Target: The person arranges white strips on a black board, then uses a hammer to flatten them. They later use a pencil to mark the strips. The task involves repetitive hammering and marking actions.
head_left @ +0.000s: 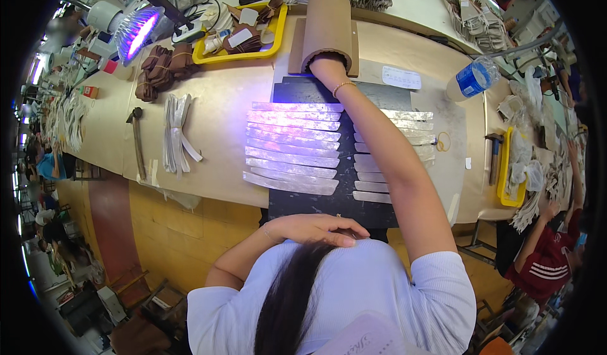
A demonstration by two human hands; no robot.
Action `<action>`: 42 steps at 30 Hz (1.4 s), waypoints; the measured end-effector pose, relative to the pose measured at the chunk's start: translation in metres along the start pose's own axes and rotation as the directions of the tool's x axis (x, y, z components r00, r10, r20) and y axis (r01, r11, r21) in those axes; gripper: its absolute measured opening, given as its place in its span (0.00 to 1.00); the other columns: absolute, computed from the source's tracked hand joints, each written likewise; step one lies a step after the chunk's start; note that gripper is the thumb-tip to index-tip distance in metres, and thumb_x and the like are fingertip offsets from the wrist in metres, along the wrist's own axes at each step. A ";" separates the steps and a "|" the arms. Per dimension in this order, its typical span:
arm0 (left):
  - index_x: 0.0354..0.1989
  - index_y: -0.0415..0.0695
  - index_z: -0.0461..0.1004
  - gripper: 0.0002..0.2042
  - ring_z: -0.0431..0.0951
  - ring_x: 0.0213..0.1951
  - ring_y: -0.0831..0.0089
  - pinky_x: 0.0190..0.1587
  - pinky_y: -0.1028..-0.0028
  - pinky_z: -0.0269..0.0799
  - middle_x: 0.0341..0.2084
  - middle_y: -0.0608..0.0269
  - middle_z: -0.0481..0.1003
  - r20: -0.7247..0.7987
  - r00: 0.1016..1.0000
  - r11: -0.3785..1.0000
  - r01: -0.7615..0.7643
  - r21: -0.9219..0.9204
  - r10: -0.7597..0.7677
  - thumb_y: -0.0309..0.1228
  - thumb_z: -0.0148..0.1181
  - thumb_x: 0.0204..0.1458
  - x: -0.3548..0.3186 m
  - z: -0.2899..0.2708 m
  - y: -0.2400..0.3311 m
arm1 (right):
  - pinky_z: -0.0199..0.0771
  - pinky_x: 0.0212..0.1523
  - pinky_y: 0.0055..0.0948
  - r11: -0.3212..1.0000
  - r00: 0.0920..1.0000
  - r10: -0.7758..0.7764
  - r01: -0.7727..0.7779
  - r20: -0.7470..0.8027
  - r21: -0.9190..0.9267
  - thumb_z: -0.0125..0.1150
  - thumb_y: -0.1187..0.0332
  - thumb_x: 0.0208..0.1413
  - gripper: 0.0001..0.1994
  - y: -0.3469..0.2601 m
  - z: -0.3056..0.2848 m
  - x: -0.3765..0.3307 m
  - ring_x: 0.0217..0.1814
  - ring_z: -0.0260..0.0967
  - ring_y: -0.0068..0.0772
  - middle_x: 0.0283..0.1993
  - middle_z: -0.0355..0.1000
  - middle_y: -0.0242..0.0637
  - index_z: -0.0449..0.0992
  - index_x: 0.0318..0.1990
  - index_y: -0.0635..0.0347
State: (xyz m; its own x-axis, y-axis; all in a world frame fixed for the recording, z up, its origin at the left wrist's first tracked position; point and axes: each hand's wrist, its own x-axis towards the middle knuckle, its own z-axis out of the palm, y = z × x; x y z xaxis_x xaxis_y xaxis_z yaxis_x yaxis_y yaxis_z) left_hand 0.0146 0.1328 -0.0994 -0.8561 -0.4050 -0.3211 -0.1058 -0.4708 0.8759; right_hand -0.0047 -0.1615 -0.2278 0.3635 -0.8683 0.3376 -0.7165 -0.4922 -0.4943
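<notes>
My right hand (329,69) reaches into the open near end of a brown cardboard-like tube (327,26) at the far middle of the table; its fingers are hidden inside. A bracelet circles that wrist. My left hand (322,228) lies against my chest over the white shirt, fingers stretched out, holding nothing. Between me and the tube, a black board (303,206) carries two columns of thin silvery strips. The left column of strips (292,146) glows purple under a light, while my right forearm partly covers the right column of strips (372,177).
Left of the strips lie a bundle of white strips (177,134), a hammer (137,141) and brown folded pieces (158,70). A yellow tray (270,48) stands beyond, near a purple-lit lamp (137,36). A water bottle (471,80) and another hammer (494,156) are at right.
</notes>
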 end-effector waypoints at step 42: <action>0.37 0.42 0.81 0.13 0.80 0.31 0.55 0.38 0.63 0.75 0.28 0.47 0.79 -0.845 0.331 0.738 0.417 0.530 0.420 0.39 0.57 0.55 0.000 -0.168 0.055 | 0.78 0.42 0.39 0.935 0.988 -0.060 0.105 0.139 -0.339 0.55 0.75 0.54 0.07 -0.046 -0.107 -0.051 0.40 0.76 0.47 0.38 0.73 0.50 0.77 0.35 0.70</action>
State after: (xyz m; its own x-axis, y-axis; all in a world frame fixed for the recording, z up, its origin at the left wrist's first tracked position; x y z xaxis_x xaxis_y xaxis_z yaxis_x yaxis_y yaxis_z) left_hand 0.0940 -0.0244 -0.1117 0.0996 -0.9941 -0.0428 -0.7033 -0.1007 0.7038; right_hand -0.0544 -0.0879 -0.1364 0.4851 -0.8373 0.2523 -0.8337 -0.5299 -0.1555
